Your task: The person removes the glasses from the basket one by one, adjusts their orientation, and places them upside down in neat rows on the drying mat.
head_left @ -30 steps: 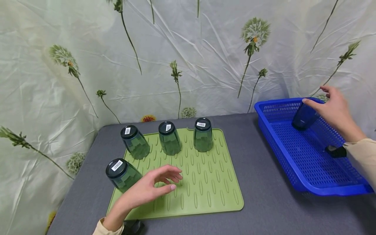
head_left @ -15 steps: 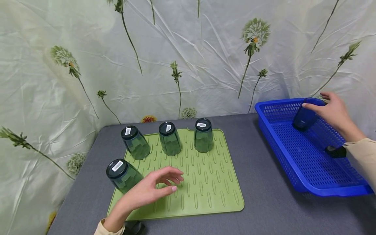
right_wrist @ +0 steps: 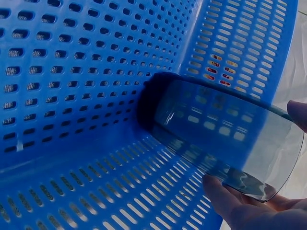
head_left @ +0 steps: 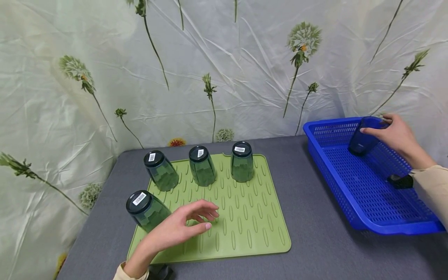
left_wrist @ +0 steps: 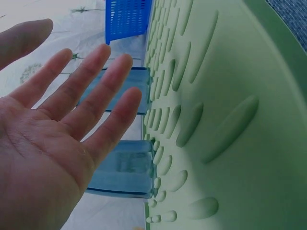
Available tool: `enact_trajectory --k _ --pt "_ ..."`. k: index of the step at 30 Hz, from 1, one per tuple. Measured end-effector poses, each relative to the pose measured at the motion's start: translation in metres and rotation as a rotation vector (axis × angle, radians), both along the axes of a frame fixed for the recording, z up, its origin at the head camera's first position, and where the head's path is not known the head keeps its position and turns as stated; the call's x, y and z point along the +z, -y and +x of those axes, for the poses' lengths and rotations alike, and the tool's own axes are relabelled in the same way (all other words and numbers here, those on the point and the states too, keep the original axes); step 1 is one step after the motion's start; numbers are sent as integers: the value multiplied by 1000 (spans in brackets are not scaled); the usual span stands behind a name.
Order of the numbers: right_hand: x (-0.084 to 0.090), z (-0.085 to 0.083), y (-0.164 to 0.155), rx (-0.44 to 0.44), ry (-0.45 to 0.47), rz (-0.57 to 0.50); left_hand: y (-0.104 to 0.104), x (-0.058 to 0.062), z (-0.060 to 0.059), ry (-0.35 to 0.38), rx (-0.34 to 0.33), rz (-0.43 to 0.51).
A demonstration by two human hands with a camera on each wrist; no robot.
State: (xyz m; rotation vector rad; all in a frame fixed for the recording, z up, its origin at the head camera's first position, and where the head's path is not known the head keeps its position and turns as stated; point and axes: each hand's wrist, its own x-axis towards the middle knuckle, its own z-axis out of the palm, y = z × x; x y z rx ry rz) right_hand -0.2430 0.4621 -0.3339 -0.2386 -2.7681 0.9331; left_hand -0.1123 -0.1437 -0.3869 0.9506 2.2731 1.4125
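Four dark green glasses stand upside down on a green ribbed mat (head_left: 245,221): three in the back row (head_left: 201,165) and one at the front left (head_left: 145,210). My left hand (head_left: 182,225) hovers over the mat beside the front glass, fingers relaxed and spread, holding nothing; in the left wrist view the palm (left_wrist: 53,139) faces the glasses (left_wrist: 122,167). My right hand (head_left: 395,134) grips a dark blue glass (head_left: 364,138) near its rim inside the blue basket (head_left: 353,210). In the right wrist view the glass (right_wrist: 216,134) lies tilted against the basket wall (right_wrist: 72,72).
The mat and basket sit on a grey table (head_left: 315,217). A flower-printed cloth (head_left: 224,66) hangs behind. A small black object (head_left: 400,181) shows at my right sleeve, over the basket. Bare grey surface lies between mat and basket.
My right hand has lowered and its fingers have closed round the blue glass. My left hand has barely shifted.
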Motion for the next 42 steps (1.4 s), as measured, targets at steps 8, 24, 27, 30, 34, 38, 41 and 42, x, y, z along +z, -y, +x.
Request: enact_trajectory --k 8,24,27,30,34,38,41,42 --pt "0 -1 -3 36 40 -29 1 -2 0 6 -35 3" --pt "-4 -2 1 29 47 -226 3 -2 -1 24 -15 42" --pt "-4 -2 2 29 32 -215 2 -2 -1 15 30 103" --pt "-3 1 7 27 37 -182 3 -3 -1 -9 85 177" --pt "0 4 15 52 38 -101 4 -3 -3 -46 137 228" --pt "1 5 20 52 15 -42 4 -3 -4 -51 142 238" --pt "2 6 23 43 2 -21 4 -3 -4 -42 124 236" --pt "3 6 24 38 -2 -19 4 -4 -4 -38 118 234"
